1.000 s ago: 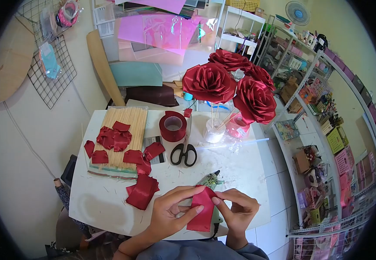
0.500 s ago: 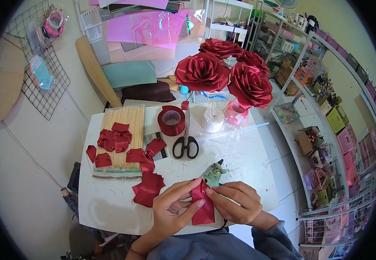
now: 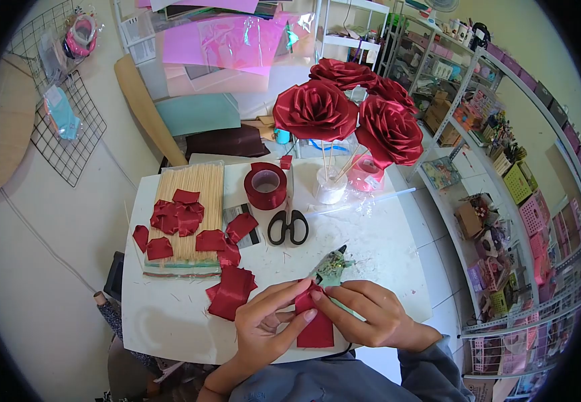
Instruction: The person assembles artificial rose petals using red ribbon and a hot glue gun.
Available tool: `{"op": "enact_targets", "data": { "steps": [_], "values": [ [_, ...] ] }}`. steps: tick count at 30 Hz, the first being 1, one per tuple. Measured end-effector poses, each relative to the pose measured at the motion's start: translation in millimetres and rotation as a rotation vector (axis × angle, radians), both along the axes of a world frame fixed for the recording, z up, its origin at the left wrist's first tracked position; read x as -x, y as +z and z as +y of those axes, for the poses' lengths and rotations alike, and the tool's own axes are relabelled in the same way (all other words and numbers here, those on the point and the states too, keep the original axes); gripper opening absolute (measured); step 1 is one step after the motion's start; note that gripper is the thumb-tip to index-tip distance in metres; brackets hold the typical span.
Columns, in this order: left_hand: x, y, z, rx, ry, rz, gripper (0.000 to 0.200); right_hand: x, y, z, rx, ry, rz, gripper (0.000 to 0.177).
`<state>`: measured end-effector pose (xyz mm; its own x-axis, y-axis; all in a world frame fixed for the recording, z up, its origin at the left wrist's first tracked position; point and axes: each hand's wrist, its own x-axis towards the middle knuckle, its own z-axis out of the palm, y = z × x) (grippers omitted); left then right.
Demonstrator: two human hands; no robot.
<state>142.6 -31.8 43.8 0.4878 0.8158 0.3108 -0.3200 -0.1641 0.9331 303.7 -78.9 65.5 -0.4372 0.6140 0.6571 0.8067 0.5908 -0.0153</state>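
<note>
A red satin ribbon piece (image 3: 315, 331) hangs over the table's front edge area, its top end folded. My left hand (image 3: 263, 325) grips its left side between thumb and fingers. At the folded top corner, my right hand (image 3: 371, 313) pinches the same ribbon with its fingertips. Just beyond my fingers lies a pale green glue gun (image 3: 331, 266) with a dark tip, partly hidden by my right hand. Left of my hands is a small stack of cut red ribbon pieces (image 3: 231, 293). Black-handled scissors (image 3: 288, 228) lie farther back.
A red ribbon roll (image 3: 265, 187) stands behind the scissors. Bamboo sticks (image 3: 193, 181) with folded red petals (image 3: 178, 216) on them lie at left. Large red fabric roses (image 3: 316, 111) rise from a white holder (image 3: 330, 186) at the back. Shelves (image 3: 484, 221) line the right side.
My right hand has shifted slightly at the ribbon's top, its fingers now lower over the fold. My left hand keeps its grip almost unmoved.
</note>
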Motion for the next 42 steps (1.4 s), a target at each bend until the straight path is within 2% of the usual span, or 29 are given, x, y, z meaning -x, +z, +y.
{"op": "enact_targets", "data": {
  "steps": [7, 17, 20, 22, 23, 25, 26, 27, 29, 33, 42],
  "values": [
    [2, -2, 1, 0.014, 0.001, -0.056, 0.039, -4, 0, 2, 0.043, 0.012, 0.001, 0.043],
    [2, 1, 1, 0.043, -0.026, -0.043, 0.04, -7, 1, 3, 0.054, 0.026, 0.008, 0.041],
    [2, 0, 1, 0.062, -0.029, -0.042, 0.041, -13, 11, 6, 0.195, 0.095, 0.143, 0.038],
    [2, -3, 1, 0.048, -0.029, -0.034, 0.041, -20, 9, 8, 0.288, 0.192, 0.526, 0.036],
    [1, -4, 2, 0.033, -0.034, -0.024, 0.042, -19, 6, 11, 0.289, 0.194, 0.524, 0.036],
    [-1, -7, 3, 0.016, -0.042, -0.012, 0.042, -16, -1, 16, 0.625, 0.247, 1.061, 0.04],
    [-2, -8, 3, -0.001, -0.05, 0.003, 0.042, -17, 1, 20, 0.762, 0.248, 1.05, 0.042],
    [-3, -8, 3, 0.001, -0.041, -0.001, 0.042, -17, -1, 22, 0.769, 0.254, 1.043, 0.042],
    [-4, -8, 3, 0.029, -0.054, 0.056, 0.041, -16, -7, 24, 0.935, 0.271, 1.159, 0.039],
    [-5, -6, 5, 0.049, -0.056, 0.121, 0.04, -19, -16, 23, 1.018, 0.238, 1.2, 0.035],
    [-7, -9, 5, 0.095, -0.078, 0.198, 0.039, -20, -27, 23, 0.942, 0.255, 1.214, 0.033]
  ]
}}
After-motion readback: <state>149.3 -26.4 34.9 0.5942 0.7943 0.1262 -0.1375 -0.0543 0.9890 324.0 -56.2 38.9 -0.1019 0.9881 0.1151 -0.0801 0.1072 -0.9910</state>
